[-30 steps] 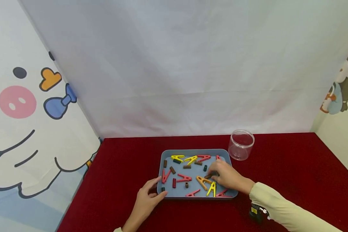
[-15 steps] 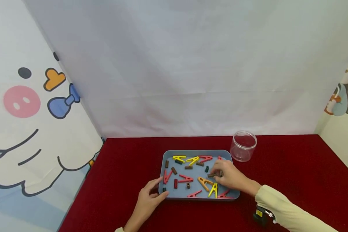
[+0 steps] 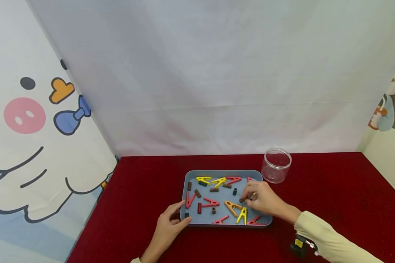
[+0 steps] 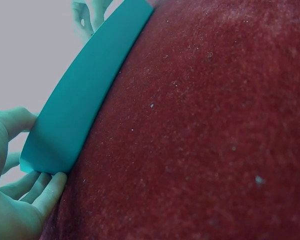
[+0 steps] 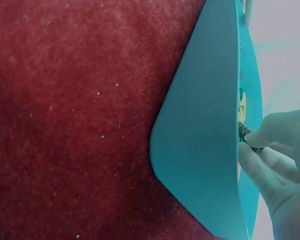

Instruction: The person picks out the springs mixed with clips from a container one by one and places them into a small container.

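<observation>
A shallow blue-grey tray (image 3: 224, 220) bears plastic clips and coil springs. My left hand (image 3: 168, 223) holds its front left corner, the thumb and fingers on two sides of that corner. Over the tray's right part, my right hand (image 3: 261, 197) pinches a brown coil spring (image 5: 245, 131) between thumb and fingertips; the spring's end (image 3: 242, 200) sticks out to the left. Just in front of that hand lie an orange clip (image 3: 231, 206) and a yellow clip (image 3: 243, 216). A bit of yellow shows between the right fingers, mostly hidden by the hand.
A clear round jar (image 3: 275, 168) stands behind the tray's back right corner. Red cloth (image 3: 145, 190) covers the table, with a white curtain (image 3: 217, 80) behind it. Red clips (image 3: 211, 202) and brown springs (image 3: 214, 190) lie spread about the tray.
The right hand has shifted slightly right, and the brown spring now sits closer in its fingertips. Yellow now shows between the fingers. The left hand keeps its place at the tray's corner.
</observation>
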### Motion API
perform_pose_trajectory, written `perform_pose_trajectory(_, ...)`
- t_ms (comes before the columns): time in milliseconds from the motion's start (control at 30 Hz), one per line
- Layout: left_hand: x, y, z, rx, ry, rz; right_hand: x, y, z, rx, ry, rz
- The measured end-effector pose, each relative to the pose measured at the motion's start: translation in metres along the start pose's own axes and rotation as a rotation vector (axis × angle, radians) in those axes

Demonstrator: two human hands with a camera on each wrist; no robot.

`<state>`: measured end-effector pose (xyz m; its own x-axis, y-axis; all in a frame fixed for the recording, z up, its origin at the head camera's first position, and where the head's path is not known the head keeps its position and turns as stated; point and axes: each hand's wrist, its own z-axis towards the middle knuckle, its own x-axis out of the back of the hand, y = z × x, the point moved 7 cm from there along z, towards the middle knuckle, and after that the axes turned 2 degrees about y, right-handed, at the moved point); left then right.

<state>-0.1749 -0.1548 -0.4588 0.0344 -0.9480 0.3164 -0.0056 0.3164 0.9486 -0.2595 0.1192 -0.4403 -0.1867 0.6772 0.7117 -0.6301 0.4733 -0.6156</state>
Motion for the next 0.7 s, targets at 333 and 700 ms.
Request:
perform_pose_trajectory(333, -0.002, -0.002, -0.002, 0.0, -0.008, -0.034, 0.006, 0.002, -0.007, -0.002, 0.013, 0.023)
perform_pose_trajectory(700, 0.0, -0.002, -0.001, -0.003, -0.001, -0.042, 0.019, 0.0, -0.009, -0.066, 0.035, 0.038)
